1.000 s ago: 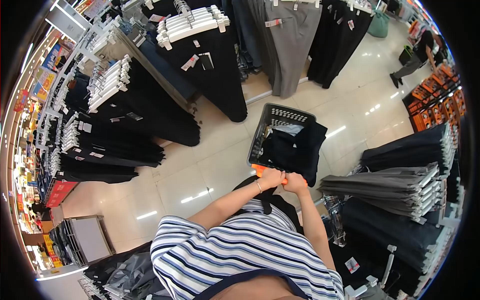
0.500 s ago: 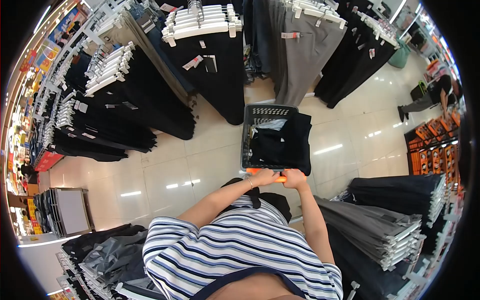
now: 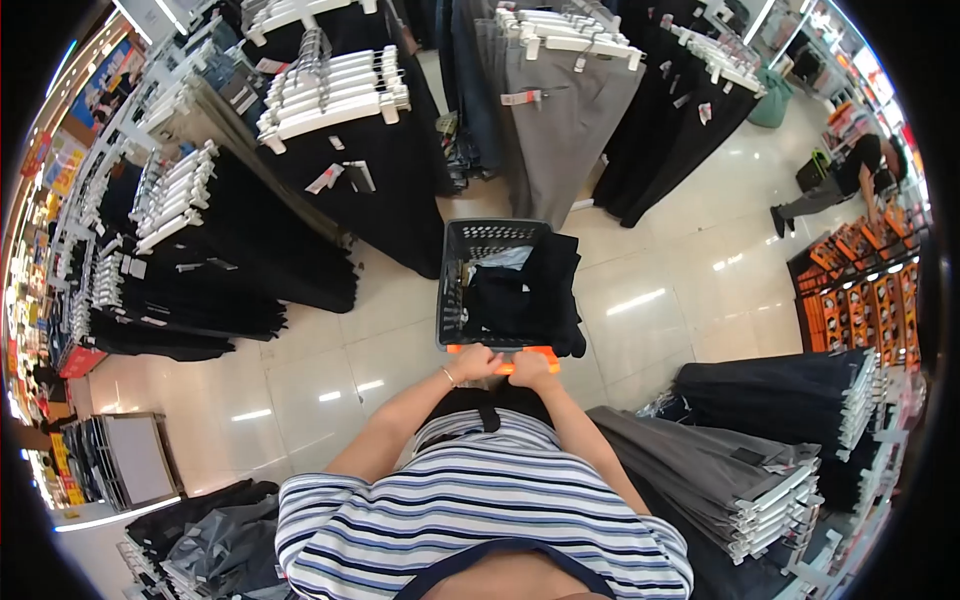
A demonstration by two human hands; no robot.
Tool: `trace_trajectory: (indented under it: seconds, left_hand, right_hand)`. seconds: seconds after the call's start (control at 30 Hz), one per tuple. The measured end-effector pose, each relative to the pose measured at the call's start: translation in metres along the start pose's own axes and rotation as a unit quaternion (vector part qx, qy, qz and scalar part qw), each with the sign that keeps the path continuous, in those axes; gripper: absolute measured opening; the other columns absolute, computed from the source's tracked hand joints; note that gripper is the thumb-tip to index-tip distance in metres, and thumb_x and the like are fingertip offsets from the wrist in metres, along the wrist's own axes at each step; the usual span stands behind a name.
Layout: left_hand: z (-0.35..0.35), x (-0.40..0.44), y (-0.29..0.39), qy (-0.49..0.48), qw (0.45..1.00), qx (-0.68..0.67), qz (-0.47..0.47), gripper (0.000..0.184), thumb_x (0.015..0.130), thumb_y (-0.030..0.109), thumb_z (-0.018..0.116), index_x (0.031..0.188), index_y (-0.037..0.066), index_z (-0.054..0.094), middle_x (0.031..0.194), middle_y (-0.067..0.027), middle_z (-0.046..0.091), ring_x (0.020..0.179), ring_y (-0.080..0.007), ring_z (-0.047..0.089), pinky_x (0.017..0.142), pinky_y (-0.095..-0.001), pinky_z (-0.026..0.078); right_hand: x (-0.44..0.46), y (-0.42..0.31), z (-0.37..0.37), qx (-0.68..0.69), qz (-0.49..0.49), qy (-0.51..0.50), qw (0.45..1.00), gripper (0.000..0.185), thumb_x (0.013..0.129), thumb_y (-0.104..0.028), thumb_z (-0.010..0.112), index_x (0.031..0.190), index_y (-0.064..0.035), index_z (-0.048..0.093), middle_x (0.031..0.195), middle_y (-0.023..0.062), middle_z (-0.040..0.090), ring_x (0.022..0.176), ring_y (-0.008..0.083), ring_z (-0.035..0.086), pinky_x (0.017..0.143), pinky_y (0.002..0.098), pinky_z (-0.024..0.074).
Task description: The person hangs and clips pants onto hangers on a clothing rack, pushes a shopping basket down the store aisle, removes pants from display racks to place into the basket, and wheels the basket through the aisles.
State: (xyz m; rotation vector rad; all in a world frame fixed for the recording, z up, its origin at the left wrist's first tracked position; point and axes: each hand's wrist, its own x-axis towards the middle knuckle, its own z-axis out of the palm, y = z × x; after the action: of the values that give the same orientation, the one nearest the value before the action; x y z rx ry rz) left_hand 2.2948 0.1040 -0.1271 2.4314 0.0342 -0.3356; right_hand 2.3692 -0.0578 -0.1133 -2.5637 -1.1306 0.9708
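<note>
Both of my hands are closed around the orange handle [image 3: 543, 355] of a dark grey shopping cart [image 3: 446, 285]. My left hand [image 3: 477, 360], with a thin bracelet at the wrist, grips the handle's left and middle part. Close beside it, my right hand [image 3: 532, 367] holds the handle further right. Inside the cart's perforated basket lies folded dark clothing [image 3: 555, 290], partly hanging over the right rim. A light blue item [image 3: 510, 258] shows near the back of the basket.
Black trousers [image 3: 370, 205] on white clip hangers and grey trousers [image 3: 560, 130] hang ahead. More trousers [image 3: 720, 470] hang at the near right. Orange shelving [image 3: 860, 310] stands at the right, with a bending person [image 3: 860, 165] beside it. Shiny floor tiles [image 3: 640, 330] show right of the cart.
The racks and the cart have shifted left in the view, and the racks ahead sit slightly lower and nearer. My two hands stay on the handle.
</note>
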Motion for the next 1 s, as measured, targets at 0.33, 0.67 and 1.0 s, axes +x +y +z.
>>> trace_trajectory:
  seconds: [0.33, 0.67, 1.0]
  left_hand:
    - [-0.067, 0.073, -0.015, -0.123, 0.981, 0.103, 0.107, 0.046, 0.085, 0.037, 0.047, 0.059, 0.003, 0.062, 0.057, -0.0206, 0.056, 0.053, -0.0378, 0.057, 0.054, -0.0449, 0.047]
    - [-0.077, 0.162, 0.027, -0.145, 0.953, 0.145, 0.223, 0.047, 0.085, 0.036, 0.046, 0.054, 0.004, 0.060, 0.053, -0.0181, 0.055, 0.050, -0.0367, 0.056, 0.050, -0.0438, 0.046]
    - [-0.099, 0.272, 0.026, -0.205, 0.905, 0.179, 0.328, 0.044, 0.083, 0.036, 0.047, 0.056, 0.004, 0.060, 0.053, -0.0157, 0.056, 0.051, -0.0348, 0.057, 0.051, -0.0433, 0.046]
  right_hand:
    - [0.048, 0.029, -0.027, 0.214, -0.015, -0.202, 0.956, 0.045, 0.077, -0.049, 0.059, 0.089, -0.0060, 0.064, 0.067, 0.0098, 0.064, 0.061, 0.0214, 0.065, 0.062, 0.0331, 0.0516]
    - [0.029, 0.071, -0.044, 0.198, 0.112, 0.058, 0.972, 0.028, 0.070, -0.029, 0.061, 0.088, -0.0080, 0.067, 0.079, 0.0192, 0.065, 0.078, 0.0332, 0.064, 0.072, 0.0409, 0.0501]
    - [0.073, 0.088, -0.091, 0.300, 0.235, 0.057, 0.923, 0.034, 0.071, -0.026, 0.061, 0.094, -0.0012, 0.065, 0.091, 0.0200, 0.065, 0.090, 0.0324, 0.062, 0.080, 0.0394, 0.0492]
